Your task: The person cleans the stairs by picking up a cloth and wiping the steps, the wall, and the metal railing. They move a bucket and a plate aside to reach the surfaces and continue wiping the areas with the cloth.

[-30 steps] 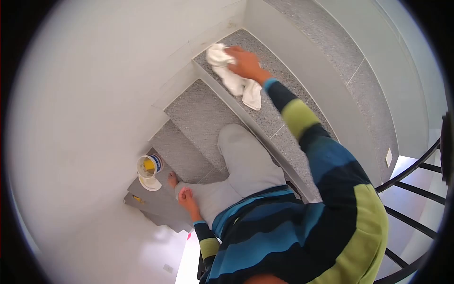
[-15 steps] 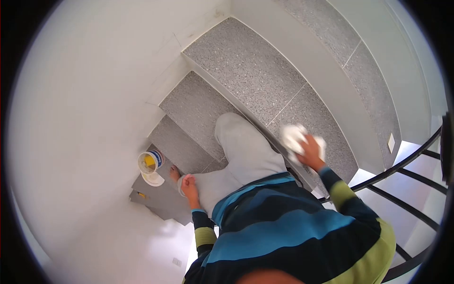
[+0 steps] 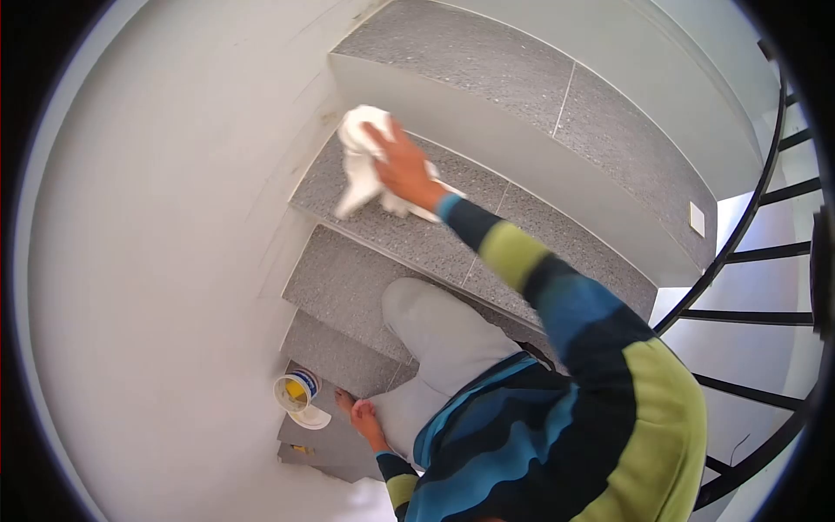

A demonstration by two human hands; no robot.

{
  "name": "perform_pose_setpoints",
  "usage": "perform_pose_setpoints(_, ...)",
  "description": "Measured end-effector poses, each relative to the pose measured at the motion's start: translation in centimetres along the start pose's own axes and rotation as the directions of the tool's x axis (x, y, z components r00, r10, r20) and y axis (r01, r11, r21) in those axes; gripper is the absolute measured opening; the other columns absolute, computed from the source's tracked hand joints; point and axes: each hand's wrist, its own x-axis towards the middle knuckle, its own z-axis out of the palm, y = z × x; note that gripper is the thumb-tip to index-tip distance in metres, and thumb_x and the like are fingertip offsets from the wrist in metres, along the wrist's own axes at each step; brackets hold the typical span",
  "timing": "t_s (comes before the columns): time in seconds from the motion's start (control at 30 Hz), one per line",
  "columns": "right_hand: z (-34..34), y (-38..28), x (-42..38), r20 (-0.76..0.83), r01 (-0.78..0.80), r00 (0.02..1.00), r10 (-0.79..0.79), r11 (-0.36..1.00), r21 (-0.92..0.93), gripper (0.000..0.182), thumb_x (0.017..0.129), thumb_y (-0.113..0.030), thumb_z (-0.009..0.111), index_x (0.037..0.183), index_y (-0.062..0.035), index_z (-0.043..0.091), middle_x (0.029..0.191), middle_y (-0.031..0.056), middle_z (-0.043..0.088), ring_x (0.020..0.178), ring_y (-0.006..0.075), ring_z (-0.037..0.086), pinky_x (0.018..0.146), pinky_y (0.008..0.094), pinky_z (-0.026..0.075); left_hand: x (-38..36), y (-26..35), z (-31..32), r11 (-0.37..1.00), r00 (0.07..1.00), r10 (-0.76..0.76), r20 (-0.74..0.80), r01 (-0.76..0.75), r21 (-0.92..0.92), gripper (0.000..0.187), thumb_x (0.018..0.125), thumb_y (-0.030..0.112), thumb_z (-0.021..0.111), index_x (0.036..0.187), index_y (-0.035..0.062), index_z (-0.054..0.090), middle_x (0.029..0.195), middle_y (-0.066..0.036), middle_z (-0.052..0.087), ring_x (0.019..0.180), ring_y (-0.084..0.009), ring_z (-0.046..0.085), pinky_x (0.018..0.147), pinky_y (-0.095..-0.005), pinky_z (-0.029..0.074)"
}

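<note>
A white cloth [image 3: 358,170] is under my right hand [image 3: 402,163], at the wall end of a grey speckled stair tread [image 3: 444,244]. The fingers press on the bunched part, and loose folds hang toward the tread's front edge. My left hand [image 3: 366,419] rests by my lower leg, next to my bare foot, with its fingers curled. Whether anything is in it is too small to tell.
A white bucket [image 3: 285,394] with something yellow inside stands on a lower step by the white wall [image 3: 156,261]. Beside it lies a white lid [image 3: 310,418]. A black railing [image 3: 739,261] curves along the right. A white square [image 3: 697,219] is on an upper tread.
My right hand has moved with the cloth from the railing side of the tread across to the wall side. The view has shifted, and my left hand stays by my leg.
</note>
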Motion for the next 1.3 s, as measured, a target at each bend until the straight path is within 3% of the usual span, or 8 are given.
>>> perform_pose_setpoints(0.2, 11.6, 4.3, 1.7, -0.052, -0.007, 0.999, -0.016, 0.91, -0.414, 0.06, 0.069, -0.03, 0.067, 0.124, -0.0225, 0.044, 0.133, 0.0178, 0.034, 0.115, 0.0403, 0.038, 0.084, 0.0565, 0.037, -0.5, -0.1, -0.5, 0.993, 1.0, 0.012, 0.019, -0.014, 0.114, 0.01, 0.082, 0.009, 0.055, 0.088, 0.0013, 0.057, 0.076, -0.004, 0.059, 0.067, -0.0116, 0.055, 0.06, -0.022, 0.045)
perform_pose_setpoints(0.47, 1.2, 12.2, -7.7, -0.027, 0.117, 0.99, -0.139, 0.912, -0.394, 0.055, 0.071, -0.014, 0.06, 0.124, -0.013, 0.046, 0.12, 0.019, 0.045, 0.104, 0.0364, 0.047, 0.084, 0.0473, 0.039, 1.8, -2.2, -0.2, 0.984, 0.98, 0.075, 0.185, -0.103, 0.146, 0.009, 0.079, 0.007, 0.055, 0.086, 0.0013, 0.058, 0.075, -0.003, 0.059, 0.069, -0.0105, 0.055, 0.064, -0.022, 0.044)
perform_pose_setpoints(0.6, -17.1, 14.7, -28.7, 0.097, 0.045, 0.995, 0.03, 0.726, -0.686, 0.054, 0.076, -0.015, 0.056, 0.127, -0.006, 0.042, 0.129, 0.0215, 0.038, 0.116, 0.0395, 0.036, 0.098, 0.0501, 0.029, 2.8, -2.9, 0.2, 0.992, 0.987, 0.048, 0.152, -0.065, 0.107, 0.009, 0.079, 0.007, 0.056, 0.086, 0.0015, 0.058, 0.074, -0.002, 0.058, 0.068, -0.01, 0.054, 0.064, -0.022, 0.044)
perform_pose_setpoints(0.63, -21.2, 15.8, -33.8, 0.011, -0.293, 0.909, 0.416, 0.657, -0.695, 0.051, 0.079, -0.017, 0.054, 0.126, -0.0024, 0.042, 0.128, 0.022, 0.04, 0.114, 0.0418, 0.038, 0.098, 0.0491, 0.03, 2.8, -3.1, 0.1, 0.993, 0.988, 0.044, 0.15, -0.059, 0.098, 0.009, 0.079, 0.007, 0.056, 0.086, 0.0015, 0.058, 0.074, -0.002, 0.058, 0.068, -0.01, 0.054, 0.064, -0.022, 0.044)
perform_pose_setpoints(0.73, -27.7, 11.1, -36.1, -0.233, -0.6, 0.706, 0.669, 0.391, -0.698, 0.055, 0.078, -0.023, 0.057, 0.125, 0.0004, 0.041, 0.118, 0.028, 0.046, 0.108, 0.0426, 0.045, 0.092, 0.046, 0.037, 3.1, -3.8, 0.3, 0.995, 0.984, 0.075, 0.164, -0.084, 0.05, 0.01, 0.08, 0.008, 0.057, 0.088, 0.0017, 0.058, 0.074, -0.002, 0.058, 0.068, -0.0101, 0.054, 0.065, -0.0218, 0.044)
perform_pose_setpoints(0.83, -23.8, 9.4, -29.3, -0.134, -0.392, 0.909, 0.396, 0.696, -0.602, 0.057, 0.077, -0.023, 0.06, 0.126, -0.0007, 0.041, 0.118, 0.0274, 0.046, 0.109, 0.0426, 0.045, 0.092, 0.0466, 0.036, 4.0, -4.3, -0.6, 0.97, 0.967, 0.154, 0.203, -0.186, 0.154, 0.013, 0.08, 0.009, 0.059, 0.09, 0.0016, 0.058, 0.076, -0.003, 0.059, 0.068, -0.01, 0.054, 0.065, -0.0217, 0.044)
perform_pose_setpoints(1.07, -0.4, 5.7, -3.1, -0.068, 0.06, 0.995, -0.076, 0.974, -0.217, 0.055, 0.073, -0.023, 0.063, 0.123, -0.0098, 0.047, 0.11, 0.0248, 0.048, 0.097, 0.0385, 0.051, 0.081, 0.0454, 0.044, 1.9, -2.3, -0.7, 0.992, 0.999, 0.004, 0.05, -0.01, 0.122, 0.014, 0.082, 0.012, 0.057, 0.092, 0.0019, 0.058, 0.078, -0.003, 0.061, 0.067, -0.0094, 0.055, 0.06, -0.0215, 0.044)
perform_pose_setpoints(1.3, 11.0, 3.9, 3.9, 0.173, -0.077, 0.975, 0.142, 0.938, -0.339, 0.079, 0.066, -0.051, 0.066, 0.13, -0.0125, 0.038, 0.136, 0.029, 0.023, 0.113, 0.0527, 0.033, 0.088, 0.0615, 0.032, 1.1, -2.6, -0.3, 0.98, 0.997, -0.005, 0.072, -0.009, 0.197, 0.012, 0.083, 0.013, 0.056, 0.09, 0.0026, 0.058, 0.078, -0.004, 0.061, 0.066, -0.0091, 0.055, 0.059, -0.021, 0.043)
